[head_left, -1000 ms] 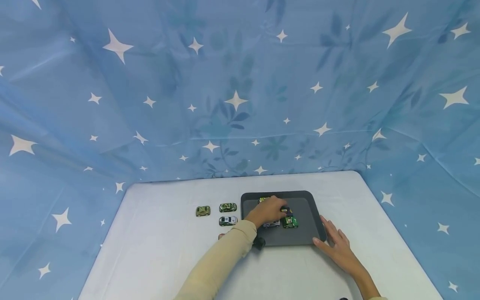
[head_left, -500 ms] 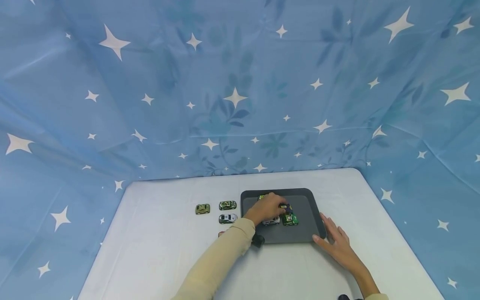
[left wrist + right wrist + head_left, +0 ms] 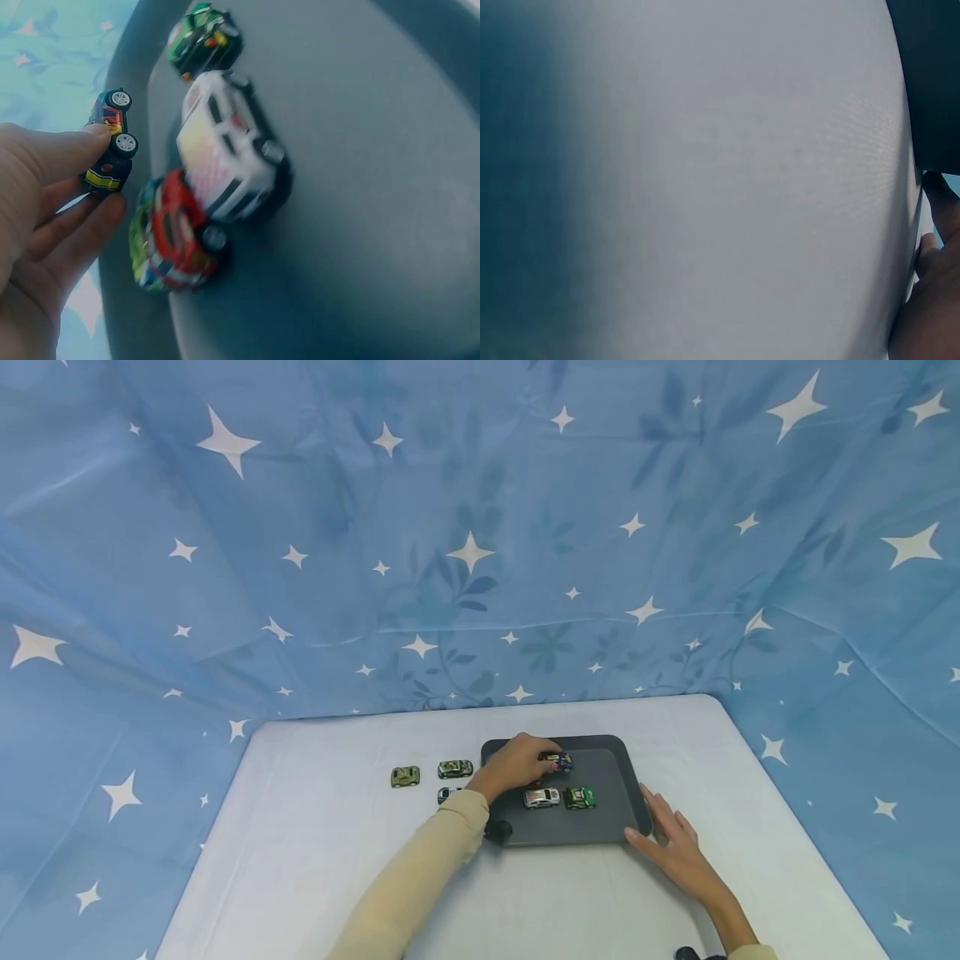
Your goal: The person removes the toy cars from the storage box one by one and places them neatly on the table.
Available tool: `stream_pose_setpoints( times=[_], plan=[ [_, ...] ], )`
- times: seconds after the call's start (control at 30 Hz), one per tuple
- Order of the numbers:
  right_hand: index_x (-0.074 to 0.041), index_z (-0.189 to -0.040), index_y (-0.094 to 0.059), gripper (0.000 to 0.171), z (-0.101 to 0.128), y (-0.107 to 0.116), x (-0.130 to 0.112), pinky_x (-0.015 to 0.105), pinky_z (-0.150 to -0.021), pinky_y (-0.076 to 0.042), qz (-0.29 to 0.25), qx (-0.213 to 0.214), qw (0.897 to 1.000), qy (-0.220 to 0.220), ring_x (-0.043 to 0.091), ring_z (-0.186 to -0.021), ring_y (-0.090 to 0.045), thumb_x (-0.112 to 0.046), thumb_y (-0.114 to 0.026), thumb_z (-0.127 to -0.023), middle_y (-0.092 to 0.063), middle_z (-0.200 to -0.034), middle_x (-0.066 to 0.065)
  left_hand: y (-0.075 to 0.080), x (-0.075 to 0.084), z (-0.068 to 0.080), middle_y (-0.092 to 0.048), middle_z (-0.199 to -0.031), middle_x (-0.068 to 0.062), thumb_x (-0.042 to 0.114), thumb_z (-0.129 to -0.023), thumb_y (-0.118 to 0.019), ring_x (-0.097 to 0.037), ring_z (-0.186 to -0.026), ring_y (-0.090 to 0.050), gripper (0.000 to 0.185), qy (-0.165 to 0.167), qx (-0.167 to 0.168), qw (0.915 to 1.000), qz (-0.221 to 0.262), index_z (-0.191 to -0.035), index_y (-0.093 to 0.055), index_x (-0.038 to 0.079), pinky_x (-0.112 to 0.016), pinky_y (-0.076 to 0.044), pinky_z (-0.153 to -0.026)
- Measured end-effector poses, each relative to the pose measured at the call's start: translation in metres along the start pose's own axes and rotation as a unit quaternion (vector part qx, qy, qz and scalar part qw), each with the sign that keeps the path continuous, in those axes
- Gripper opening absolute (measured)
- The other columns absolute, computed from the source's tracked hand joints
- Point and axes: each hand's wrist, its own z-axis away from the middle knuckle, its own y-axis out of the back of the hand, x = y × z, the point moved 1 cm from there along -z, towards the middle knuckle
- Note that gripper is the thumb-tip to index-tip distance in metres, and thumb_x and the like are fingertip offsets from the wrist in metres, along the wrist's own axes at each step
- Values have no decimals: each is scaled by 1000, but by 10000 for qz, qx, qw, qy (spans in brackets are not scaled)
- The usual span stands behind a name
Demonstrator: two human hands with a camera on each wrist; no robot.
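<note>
My left hand point(image 3: 542, 759) pinches a small dark blue toy car point(image 3: 559, 761) over the back of a dark grey tray point(image 3: 600, 827). In the left wrist view the car point(image 3: 109, 144) shows its white wheels, held between my thumb and fingers point(image 3: 71, 150). On the tray stand a white car point(image 3: 542, 797) point(image 3: 225, 150), a green car point(image 3: 580, 796) point(image 3: 204, 39) and a red and green car point(image 3: 172, 240). My right hand point(image 3: 663, 833) lies flat on the table, its fingers straight against the tray's front right corner.
On the white table point(image 3: 337, 860) left of the tray stand a tan camouflage car point(image 3: 405, 776), a green camouflage car point(image 3: 455, 768) and a white car point(image 3: 447, 793) partly behind my sleeve. A blue starred cloth point(image 3: 480, 527) rises behind and beside the table.
My left hand has drawn back and up toward the tray's rear with the dark blue car, uncovering the white car. My right hand has stayed in place.
</note>
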Motion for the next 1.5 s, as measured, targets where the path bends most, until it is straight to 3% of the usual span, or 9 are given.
stream_pose_setpoints(
  times=[0.13, 0.23, 0.33, 0.47, 0.7, 0.87, 1.07, 1.5],
  plan=[
    [-8, -171, -22, 91, 1, 0, -1, 66, -125, 7, -19, -14, 10000, -44, 55, -158, -7, -39, -70, -101, -20, -170, 34, 11, -6, 9, -78, -105, -3, 18, -106, -72, -4, -56, -46, 33, -43, 108, 9999, 20, -138, -73, 8, -23, -45, -69],
    [-8, -172, -21, 90, 1, 1, -2, 66, -125, 8, -48, -21, 10000, -26, 55, -158, -7, -38, -70, -102, -20, -170, 34, 19, -12, 18, -78, -104, -4, 17, -106, -72, -7, -57, -50, 33, -22, 154, 9999, 34, -138, -73, 8, -26, -47, -70],
    [-8, -172, -21, 90, 1, 1, -2, 66, -124, 8, -70, -44, 10000, -24, 55, -158, -7, -38, -70, -102, -20, -170, 34, 28, -17, 29, -78, -115, -4, 18, -106, -72, -7, -74, -63, 33, 67, 210, 9998, 6, -137, -74, 8, -29, -52, -77],
    [-9, -172, -19, 91, 1, 2, -2, 67, -124, 8, -74, -97, 9999, -40, 55, -158, -6, -39, -70, -102, -19, -170, 34, 42, -23, 43, -75, -129, -7, 18, -106, -72, -10, -96, -68, 32, 214, 210, 9996, 0, -137, -74, 9, -34, -54, -85],
    [-9, -172, -18, 91, 0, 4, -1, 66, -124, 10, 35, -32, 10000, 54, 55, -158, -7, -38, -69, -103, -19, -170, 35, 60, -39, 65, -77, -124, -8, 16, -106, -72, -14, -84, -70, 33, 411, 227, 9989, 79, -138, -73, 8, -36, -56, -78],
    [-8, -172, -18, 91, 0, 3, 0, 66, -124, 10, 38, -60, 10000, 63, 56, -158, -7, -39, -68, -103, -19, -169, 36, 70, -49, 83, -76, -125, -9, 14, -105, -73, -19, -96, -75, 32, 540, 338, 9977, 247, -136, -74, 7, -37, -60, -81],
    [-8, -172, -18, 91, -3, 0, 1, 66, -124, 10, 30, -91, 9999, 115, 55, -158, -7, -40, -68, -103, -20, -169, 36, 79, -61, 105, -77, -124, -9, 14, -104, -75, -22, -111, -73, 31, 704, 395, 9967, 128, -133, -76, 7, -42, -59, -95],
    [-9, -173, -14, 92, -3, 0, 1, 65, -124, 12, 92, -117, 9998, 122, 56, -158, -7, -40, -66, -104, -19, -168, 38, 88, -84, 157, -78, -120, -11, 10, -102, -75, -21, -103, -76, 29, 1077, 619, 9921, 186, -130, -77, 3, -38, -61, -85]
  ],
)
